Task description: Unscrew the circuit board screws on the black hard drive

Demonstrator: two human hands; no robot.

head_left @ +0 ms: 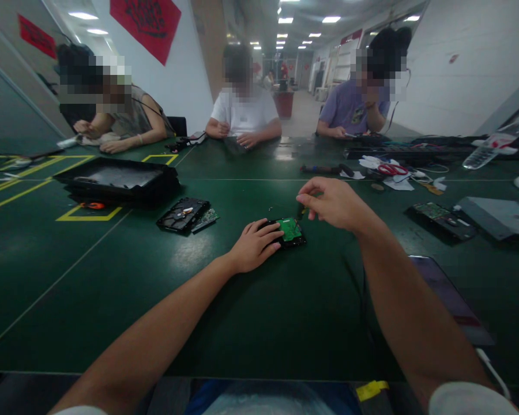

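A hard drive (292, 231) with a green circuit board on top lies on the table in front of me. My left hand (256, 246) grips its left part, fingers over the board and thumb along the near edge. Just right of the drive, my right hand (331, 203) is closed in a pinch on a slim dark tool (301, 211) with a bit of yellow, which looks like a screwdriver. Its tip is too blurred to tell whether it touches the drive. Tiny pieces, perhaps screws (270, 208), lie behind the drive.
Left are another drive (182, 215), a loose circuit board (205, 220) and a black tray (116, 178). Right are a third drive (442, 222), a grey box (497, 218), a phone (450, 300), red scissors (392, 169) and a bottle (495, 144). Three people sit opposite.
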